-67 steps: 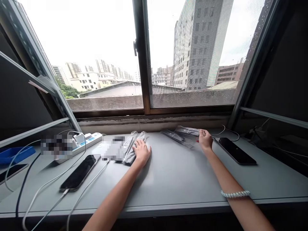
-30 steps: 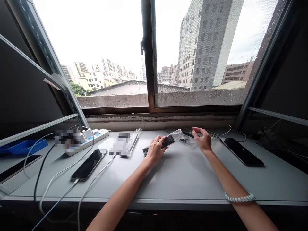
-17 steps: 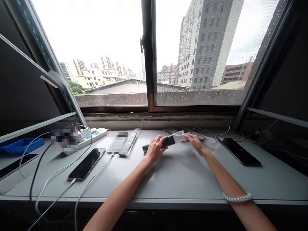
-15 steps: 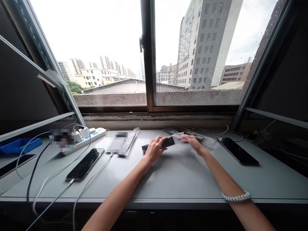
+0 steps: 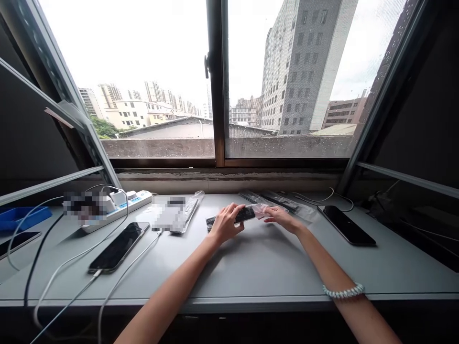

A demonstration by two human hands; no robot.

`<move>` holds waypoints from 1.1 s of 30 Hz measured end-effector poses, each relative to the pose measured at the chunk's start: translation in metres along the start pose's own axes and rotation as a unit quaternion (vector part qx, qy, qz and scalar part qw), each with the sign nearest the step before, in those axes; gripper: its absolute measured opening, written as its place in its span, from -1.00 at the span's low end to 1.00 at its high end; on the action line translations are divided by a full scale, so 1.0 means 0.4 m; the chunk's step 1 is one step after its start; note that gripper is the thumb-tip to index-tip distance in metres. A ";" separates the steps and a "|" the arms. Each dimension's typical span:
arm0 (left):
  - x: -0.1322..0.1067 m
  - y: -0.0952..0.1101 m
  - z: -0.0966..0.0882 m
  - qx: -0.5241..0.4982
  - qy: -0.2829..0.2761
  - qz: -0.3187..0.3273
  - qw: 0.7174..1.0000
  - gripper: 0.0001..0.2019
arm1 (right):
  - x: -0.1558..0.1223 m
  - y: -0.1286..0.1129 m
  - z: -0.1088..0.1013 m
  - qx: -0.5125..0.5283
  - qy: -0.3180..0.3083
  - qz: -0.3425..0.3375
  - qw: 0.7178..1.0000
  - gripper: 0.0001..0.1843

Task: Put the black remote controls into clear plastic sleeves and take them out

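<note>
A long black bar in a clear plastic bag (image 5: 246, 213) is held just above the flat grey table (image 5: 268, 272) by both hands. The left hand (image 5: 224, 224) is curled shut around the near end of the bar, with the thumb laid on top. The loose end of the bag is pinched between the thumb and fingertips of the right hand (image 5: 281, 219), which are almost closed.

For this to be done well, it is judged that the bar should be gripped firmly by the left fingers. The thin plastic should be handled gently, so that it is not torn and the bar is not dropped. More bagged black bars (image 5: 283, 200) lie just behind the right fingers, and a pile of bagged bars (image 5: 189, 212) lies well to the left of the left fingers. These should not be bumped.

About two seconds earlier, the left hand was laid flat on that pile, and the right hand was stretched out to another bag. Now both hands have been brought together on one bar.
</note>
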State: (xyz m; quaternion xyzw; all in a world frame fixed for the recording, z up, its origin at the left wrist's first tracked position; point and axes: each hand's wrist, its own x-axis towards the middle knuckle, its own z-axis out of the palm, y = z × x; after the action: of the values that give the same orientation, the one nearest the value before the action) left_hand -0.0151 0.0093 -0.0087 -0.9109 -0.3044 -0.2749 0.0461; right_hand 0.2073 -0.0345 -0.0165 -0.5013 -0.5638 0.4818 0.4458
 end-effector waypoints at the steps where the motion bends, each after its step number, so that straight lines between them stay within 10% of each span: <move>1: 0.001 0.001 -0.001 -0.002 -0.001 0.005 1.000 -0.47 | 0.000 0.000 0.002 -0.007 -0.003 0.008 1.000 -0.54; 33: 0.006 -0.013 0.018 -0.019 -0.015 0.026 0.999 -0.55 | 0.000 -0.006 0.014 0.047 0.066 0.036 0.996 -0.67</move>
State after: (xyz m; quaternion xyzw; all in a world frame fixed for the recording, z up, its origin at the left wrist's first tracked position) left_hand -0.0133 0.0166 -0.0140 -0.9230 -0.2763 -0.2658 0.0314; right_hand 0.2016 -0.0351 -0.0148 -0.5308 -0.4913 0.4894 0.4872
